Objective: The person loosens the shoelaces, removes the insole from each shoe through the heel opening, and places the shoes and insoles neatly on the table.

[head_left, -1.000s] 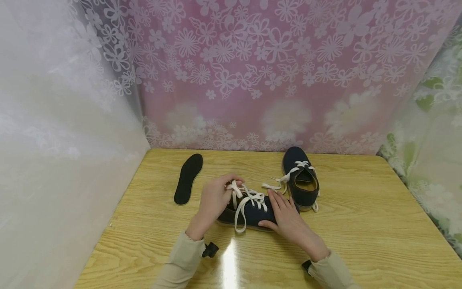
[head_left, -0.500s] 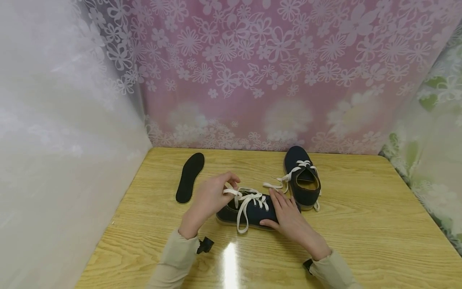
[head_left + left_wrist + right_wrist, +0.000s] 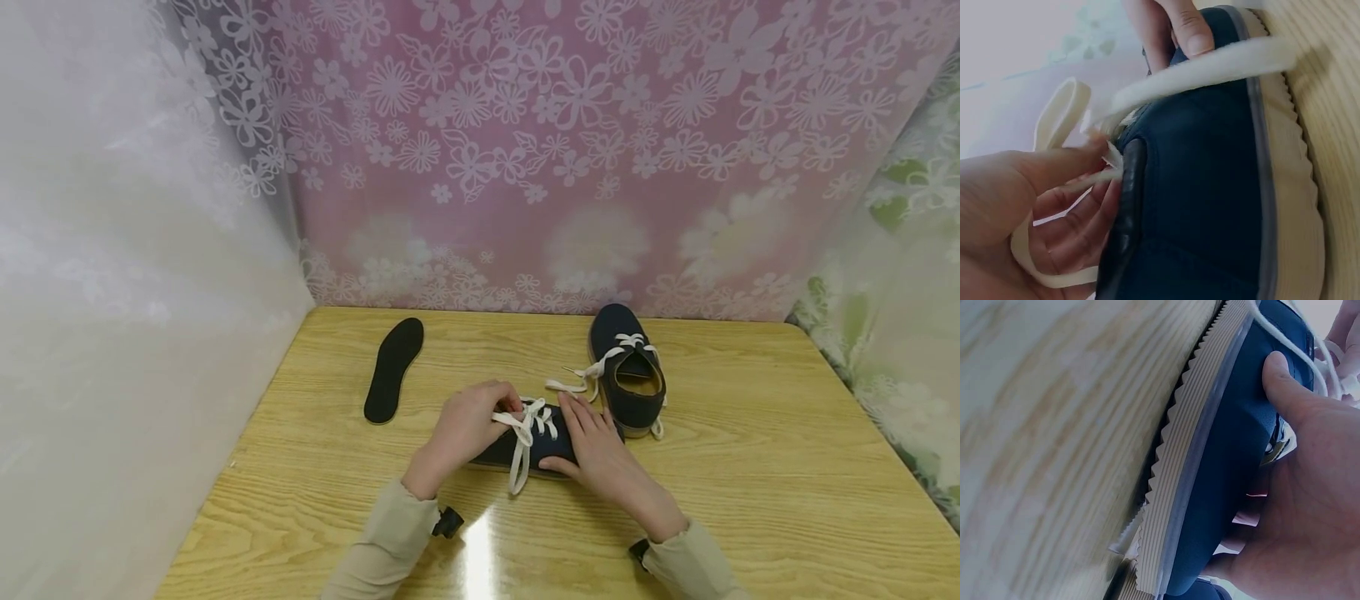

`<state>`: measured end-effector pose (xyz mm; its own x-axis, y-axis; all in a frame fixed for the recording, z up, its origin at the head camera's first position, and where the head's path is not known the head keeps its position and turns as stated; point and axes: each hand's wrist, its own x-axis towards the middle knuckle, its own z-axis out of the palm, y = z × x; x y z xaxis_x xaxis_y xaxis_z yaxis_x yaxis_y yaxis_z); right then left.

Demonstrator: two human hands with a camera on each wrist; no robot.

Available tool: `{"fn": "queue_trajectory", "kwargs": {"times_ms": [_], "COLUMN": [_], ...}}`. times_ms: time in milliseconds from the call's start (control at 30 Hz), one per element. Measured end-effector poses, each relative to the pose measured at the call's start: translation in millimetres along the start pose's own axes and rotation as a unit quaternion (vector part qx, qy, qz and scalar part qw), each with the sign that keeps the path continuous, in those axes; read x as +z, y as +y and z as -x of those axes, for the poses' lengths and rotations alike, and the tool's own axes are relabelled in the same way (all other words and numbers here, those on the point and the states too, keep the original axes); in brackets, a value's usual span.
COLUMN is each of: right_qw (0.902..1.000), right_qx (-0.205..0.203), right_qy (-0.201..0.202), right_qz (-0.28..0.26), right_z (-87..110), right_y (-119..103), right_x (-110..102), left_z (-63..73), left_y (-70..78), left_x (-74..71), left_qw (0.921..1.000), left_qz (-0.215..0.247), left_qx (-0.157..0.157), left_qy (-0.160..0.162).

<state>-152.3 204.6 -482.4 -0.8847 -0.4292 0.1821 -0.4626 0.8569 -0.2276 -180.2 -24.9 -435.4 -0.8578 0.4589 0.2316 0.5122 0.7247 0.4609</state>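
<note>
A navy canvas sneaker [image 3: 543, 452] lies on the table with its toe to the right. My left hand [image 3: 467, 425] pinches its white shoelace [image 3: 519, 471] between thumb and fingers, close over the shoe's opening. One lace loop hangs down over the near side. In the left wrist view, the thumb and fingertips meet at the lace by the tongue, and part of the lace passes across the palm. My right hand [image 3: 600, 454] holds the toe end, thumb on the near side and fingers across the top. The right wrist view shows that thumb [image 3: 1279, 365] pressed on the blue upper.
A second navy sneaker [image 3: 636, 412] stands at the back right, its toe away from me and its white lace [image 3: 567, 387] trailing left. A black insole [image 3: 393, 371] lies on the wooden table [image 3: 315, 500] at the left. Floral curtains [image 3: 480, 167] hang behind the table.
My left hand first drew the lace to the left, then came back right and lower, close to the laced part. The hanging loop shifted right. My right hand stays on the toe.
</note>
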Motion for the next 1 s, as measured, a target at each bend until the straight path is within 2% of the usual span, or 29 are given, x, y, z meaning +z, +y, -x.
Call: {"fn": "queue_trajectory", "kwargs": {"times_ms": [133, 267, 400, 500, 567, 600, 700, 767, 800, 833, 900, 967, 1000], "right_qw": [1.0000, 1.0000, 1.0000, 1.0000, 1.0000, 1.0000, 0.9999, 0.9999, 0.9999, 0.9999, 0.9999, 1.0000, 1.0000], "right_qx": [-0.001, 0.000, 0.006, 0.009, 0.009, 0.009, 0.008, 0.008, 0.009, 0.009, 0.008, 0.007, 0.005], "right_qy": [0.005, 0.007, -0.001, -0.002, 0.000, 0.001, 0.003, 0.003, 0.001, 0.001, 0.002, 0.003, 0.005], "right_qz": [0.003, -0.004, -0.004, 0.000, 0.002, 0.001, -0.006, -0.010, -0.011, -0.010, -0.006, -0.003, -0.002], "right_z": [-1.6, -2.5, -3.7, -5.2, -6.1, -6.6, -7.6, -8.3, -8.8, -9.2, -10.0, -10.7, -11.0], "right_y": [-0.8, -2.2, -3.2, -3.3, -2.7, -2.6, -2.6, -2.6, -2.8, -2.7, -2.7, -3.2, -3.4], "right_x": [0.8, 0.9, 1.0, 1.3, 1.6, 1.5, 0.7, 0.5, 0.4, 0.6, 1.1, 1.1, 1.4], "left_z": [-0.6, -0.5, 1.8, 4.7, 6.5, 7.3, 7.9, 6.4, 5.3, 4.0, 0.9, -2.1, -3.3], "left_y": [-1.2, -1.2, 0.5, 1.4, 0.7, -0.5, -4.0, -7.1, -8.2, -8.8, -10.0, -11.5, -11.7], "left_x": [-1.6, -13.0, -32.2, -46.6, -54.2, -56.5, -60.9, -59.8, -58.4, -56.2, -48.3, -37.1, -31.4], "left_qw": [0.9999, 0.9969, 0.9814, 0.9734, 0.9749, 0.9744, 0.9624, 0.9552, 0.9555, 0.9593, 0.9737, 0.9881, 0.9928], "left_qz": [0.012, 0.079, 0.190, 0.223, 0.212, 0.206, 0.210, 0.218, 0.222, 0.220, 0.193, 0.138, 0.111], "left_qx": [-0.008, -0.006, 0.019, 0.046, 0.068, 0.080, 0.107, 0.108, 0.100, 0.090, 0.064, 0.041, 0.030], "left_qy": [-0.001, -0.002, 0.021, 0.025, -0.009, -0.039, -0.136, -0.168, -0.166, -0.153, -0.104, -0.053, -0.034]}}
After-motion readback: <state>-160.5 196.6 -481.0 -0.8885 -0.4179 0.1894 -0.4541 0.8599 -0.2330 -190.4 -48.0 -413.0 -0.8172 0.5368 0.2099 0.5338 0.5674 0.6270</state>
